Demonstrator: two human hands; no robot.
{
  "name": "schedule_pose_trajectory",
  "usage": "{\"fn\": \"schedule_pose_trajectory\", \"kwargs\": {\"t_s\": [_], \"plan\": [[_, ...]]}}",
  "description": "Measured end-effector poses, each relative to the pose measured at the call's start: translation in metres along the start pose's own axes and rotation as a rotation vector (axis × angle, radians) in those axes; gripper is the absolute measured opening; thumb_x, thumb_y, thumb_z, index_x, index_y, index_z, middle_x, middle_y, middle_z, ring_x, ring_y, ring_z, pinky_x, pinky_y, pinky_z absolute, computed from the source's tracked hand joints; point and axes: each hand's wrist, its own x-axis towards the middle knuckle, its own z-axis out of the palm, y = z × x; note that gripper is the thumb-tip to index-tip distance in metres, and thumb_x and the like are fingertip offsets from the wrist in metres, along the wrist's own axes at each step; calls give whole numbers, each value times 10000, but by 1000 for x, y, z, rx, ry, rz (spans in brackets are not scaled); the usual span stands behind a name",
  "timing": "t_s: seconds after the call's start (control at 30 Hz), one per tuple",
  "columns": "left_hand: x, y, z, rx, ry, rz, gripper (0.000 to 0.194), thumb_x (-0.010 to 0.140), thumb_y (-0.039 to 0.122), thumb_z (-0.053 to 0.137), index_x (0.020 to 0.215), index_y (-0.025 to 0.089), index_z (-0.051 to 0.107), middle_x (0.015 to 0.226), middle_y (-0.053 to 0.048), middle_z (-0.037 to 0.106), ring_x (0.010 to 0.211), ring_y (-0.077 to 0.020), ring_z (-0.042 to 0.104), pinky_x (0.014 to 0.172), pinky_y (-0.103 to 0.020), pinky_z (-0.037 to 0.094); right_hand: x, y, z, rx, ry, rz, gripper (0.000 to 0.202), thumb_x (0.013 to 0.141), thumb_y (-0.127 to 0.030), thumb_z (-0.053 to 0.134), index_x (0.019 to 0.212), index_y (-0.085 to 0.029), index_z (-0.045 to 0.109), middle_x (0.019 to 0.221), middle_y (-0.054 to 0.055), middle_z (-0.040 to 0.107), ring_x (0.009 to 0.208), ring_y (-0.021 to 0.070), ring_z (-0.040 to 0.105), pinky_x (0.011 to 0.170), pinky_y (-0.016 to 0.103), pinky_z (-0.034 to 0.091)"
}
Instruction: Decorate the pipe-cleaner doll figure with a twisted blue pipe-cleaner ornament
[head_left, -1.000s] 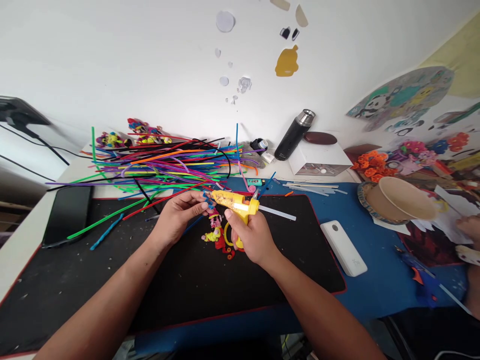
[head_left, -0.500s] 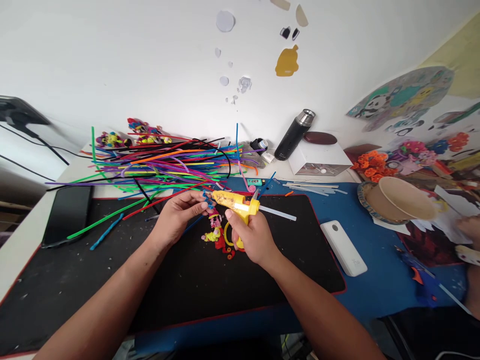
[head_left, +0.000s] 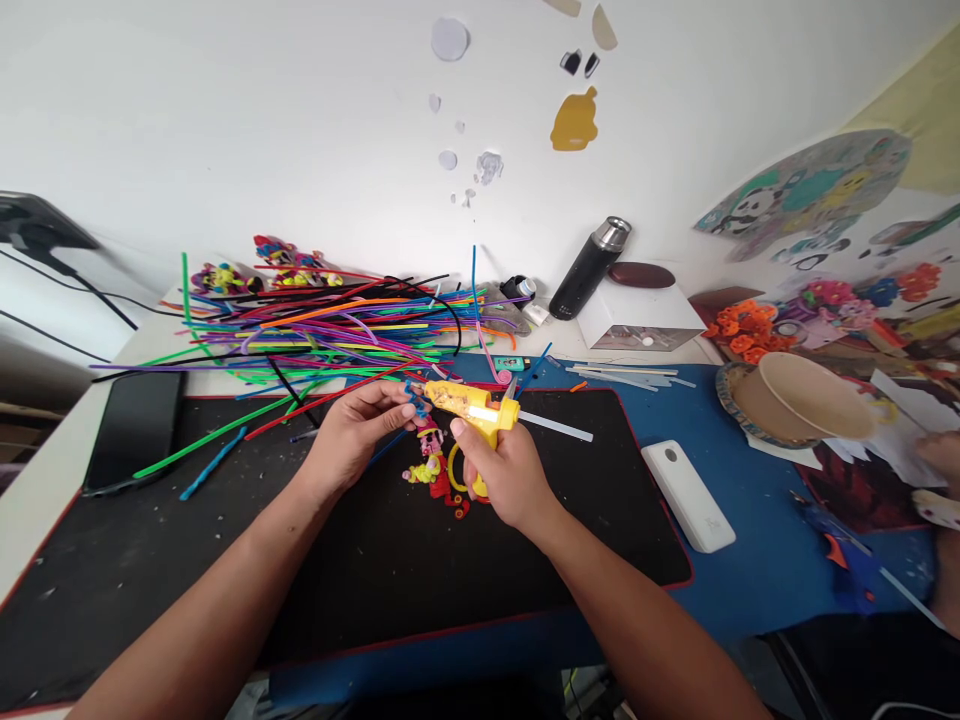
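Note:
My right hand (head_left: 506,470) grips a yellow hot glue gun (head_left: 461,402), its nozzle pointing left and a clear glue stick (head_left: 556,427) jutting from its back. Pinched in the fingers of my left hand (head_left: 360,430) is a small blue pipe-cleaner piece (head_left: 417,402), right at the nozzle tip. Whether the two touch I cannot tell. Just below, on the black mat (head_left: 360,580), lies a pipe-cleaner figure (head_left: 429,462) in pink, yellow and red. Part of it is hidden behind my right hand and the gun.
A heap of coloured pipe cleaners (head_left: 337,325) spreads along the back left. A phone (head_left: 139,430) lies at left, a white power bank (head_left: 686,497) at right. Behind stand a black thermos (head_left: 589,270) and a white box (head_left: 641,315). At far right is another person's hand (head_left: 941,455) near papers.
Almost nothing differs. Both my hands hold the blue piece and the glue gun in the same place.

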Motion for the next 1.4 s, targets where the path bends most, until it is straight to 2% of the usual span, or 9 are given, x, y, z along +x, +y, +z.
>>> {"fn": "schedule_pose_trajectory", "kwargs": {"t_s": [0.43,0.6,0.67,0.8,0.9,1.0,1.17,1.3,1.4], "plan": [[1,-2,-1,9,9,-7,320,661,326,1008,875,187,815,744,-26,779,655,-152,715,680,-249,594,-1,2,0,15,-20,-13,486,948,-557,655,609,-228,544,398,-46,489,389,118,501,466,236,418],[3,0,-2,32,22,-12,332,665,343,1003,872,176,805,747,-38,784,661,-156,715,684,-251,596,-1,13,-2,140,-79,-7,527,937,-623,660,617,-214,572,391,-45,487,366,113,487,445,242,390],[5,2,-5,30,48,3,335,659,343,1004,865,177,799,744,-33,785,654,-165,726,681,-259,600,-1,19,-6,222,-50,-2,559,917,-666,667,614,-204,579,381,-43,490,339,108,469,439,249,392],[10,8,-12,-16,159,68,374,612,358,1024,860,204,792,718,2,774,683,-186,761,669,-256,603,-3,31,-25,454,48,9,475,890,-649,714,823,-182,657,430,-78,491,333,110,480,393,230,353],[10,11,-13,-25,189,64,382,591,369,1031,832,207,782,700,12,764,672,-179,758,646,-242,595,-7,41,-48,615,178,38,475,874,-658,732,877,-190,648,474,-92,471,341,87,446,359,201,312],[8,11,-9,-16,176,58,386,594,381,1027,835,207,780,696,13,756,663,-169,744,643,-236,584,-14,54,-71,666,268,110,466,865,-646,758,914,-198,641,522,-86,484,383,84,473,370,183,336],[7,7,-10,63,138,86,348,656,373,996,856,204,766,719,3,756,679,-173,729,669,-252,578,-20,71,-101,587,306,282,493,900,-661,710,990,-178,677,617,-31,594,446,111,571,363,183,355],[6,7,-11,144,127,116,347,688,399,975,871,207,753,737,2,749,689,-165,711,714,-264,582,-16,73,-113,404,221,319,528,948,-678,621,1036,-161,685,620,-10,628,455,139,618,353,196,357],[3,12,-8,226,126,140,372,693,457,962,868,209,747,743,-1,734,694,-173,695,714,-282,584,-14,72,-121,157,165,329,575,951,-715,581,1031,-155,684,625,15,666,455,161,652,358,207,372]]}}
